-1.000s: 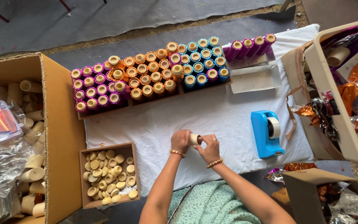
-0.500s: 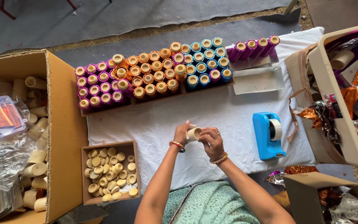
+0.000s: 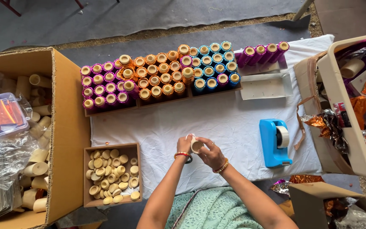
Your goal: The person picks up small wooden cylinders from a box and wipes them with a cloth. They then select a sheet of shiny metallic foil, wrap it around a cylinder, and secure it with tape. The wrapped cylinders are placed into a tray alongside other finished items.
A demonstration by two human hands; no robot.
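Observation:
Both hands meet over the white cloth [image 3: 217,123] and hold one small cream cardboard tube [image 3: 196,145] between them. My left hand [image 3: 184,145] grips its left side and my right hand [image 3: 209,153] its right side, the open end facing up. Just to the left lies a small brown box [image 3: 89,176] filled with several cream round caps [image 3: 112,176]. At the back stand rows of tubes wrapped in purple [image 3: 104,90], orange [image 3: 159,76] and blue [image 3: 213,70] foil.
A blue tape dispenser [image 3: 273,142] sits right of my hands. A big cardboard box [image 3: 66,127] of plain tubes with a clear plastic case [image 3: 1,114] is at left. A beige crate [image 3: 339,110] with shiny foil sheets stands at right; several purple tubes [image 3: 261,53] lie at back right.
My hands have turned the tube between them and stayed over the same part of the cloth. Nothing else has moved.

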